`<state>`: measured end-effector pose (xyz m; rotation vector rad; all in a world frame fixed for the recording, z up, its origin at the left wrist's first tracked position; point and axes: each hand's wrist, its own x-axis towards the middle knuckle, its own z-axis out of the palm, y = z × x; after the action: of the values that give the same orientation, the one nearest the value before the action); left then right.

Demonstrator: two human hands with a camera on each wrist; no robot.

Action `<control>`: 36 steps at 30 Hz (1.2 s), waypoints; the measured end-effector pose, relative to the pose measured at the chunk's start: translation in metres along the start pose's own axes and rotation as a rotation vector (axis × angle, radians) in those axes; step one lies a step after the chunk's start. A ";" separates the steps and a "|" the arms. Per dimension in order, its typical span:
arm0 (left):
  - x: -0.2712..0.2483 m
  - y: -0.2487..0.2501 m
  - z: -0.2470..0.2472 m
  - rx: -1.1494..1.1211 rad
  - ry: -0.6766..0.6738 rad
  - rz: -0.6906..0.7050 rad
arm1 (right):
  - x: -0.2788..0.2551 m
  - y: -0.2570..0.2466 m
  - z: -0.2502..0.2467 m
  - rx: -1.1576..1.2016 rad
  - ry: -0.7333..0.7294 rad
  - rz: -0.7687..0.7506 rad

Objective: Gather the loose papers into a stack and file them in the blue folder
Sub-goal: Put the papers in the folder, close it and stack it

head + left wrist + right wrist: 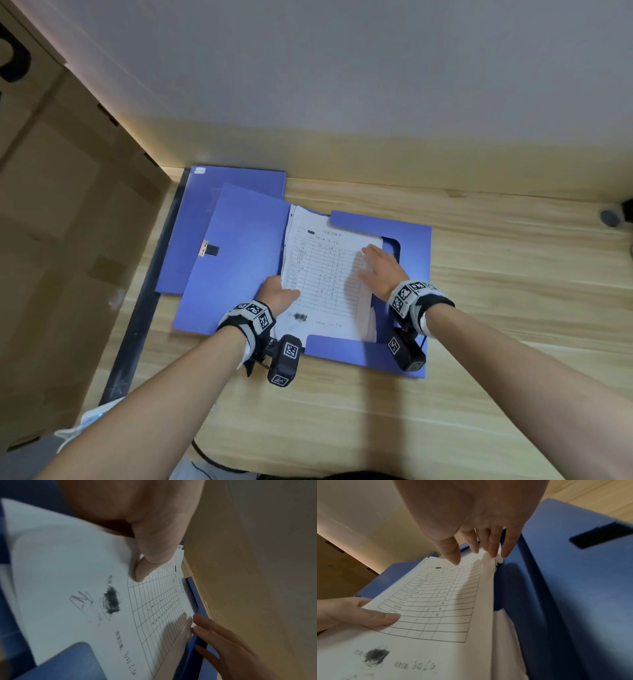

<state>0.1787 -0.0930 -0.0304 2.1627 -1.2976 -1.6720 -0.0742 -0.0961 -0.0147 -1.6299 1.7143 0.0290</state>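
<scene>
white papers [325, 274] pinched left hand [279, 295], right fingers [494, 545] on edge

Two blue folders [239, 246], one stack of papers [325, 274], two hands [380, 270].

Head cam looks down; wrist cams close-up; all share papers [325, 274].

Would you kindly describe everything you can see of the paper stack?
The paper stack is white sheets. The top one bears a printed table, handwriting and a black scribble near its bottom. It lies in the open blue folder, its left edge lifted. The left hand pinches that edge, thumb on top. The right hand lies flat on the right side, fingers at the ragged right edge.
</scene>
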 end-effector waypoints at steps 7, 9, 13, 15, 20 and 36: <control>0.000 0.012 0.032 0.021 -0.072 0.014 | -0.010 0.031 -0.013 -0.299 0.101 -0.053; -0.002 0.015 0.039 0.012 -0.100 -0.001 | -0.007 0.036 -0.014 -0.330 0.100 -0.067; 0.000 0.013 0.051 -0.072 -0.073 -0.037 | -0.007 0.048 -0.018 -0.133 0.220 -0.081; -0.002 0.017 0.054 -0.094 0.015 -0.009 | -0.013 0.058 -0.017 -0.047 0.301 -0.065; -0.006 0.033 0.061 -0.152 0.170 0.006 | -0.027 0.080 -0.016 -0.022 0.305 0.037; -0.023 0.045 0.092 -0.252 0.075 -0.058 | -0.029 0.091 -0.002 0.075 0.219 0.103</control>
<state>0.0765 -0.0694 -0.0240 2.1090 -0.9554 -1.6556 -0.1564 -0.0553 -0.0408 -1.5344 1.9400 -0.1685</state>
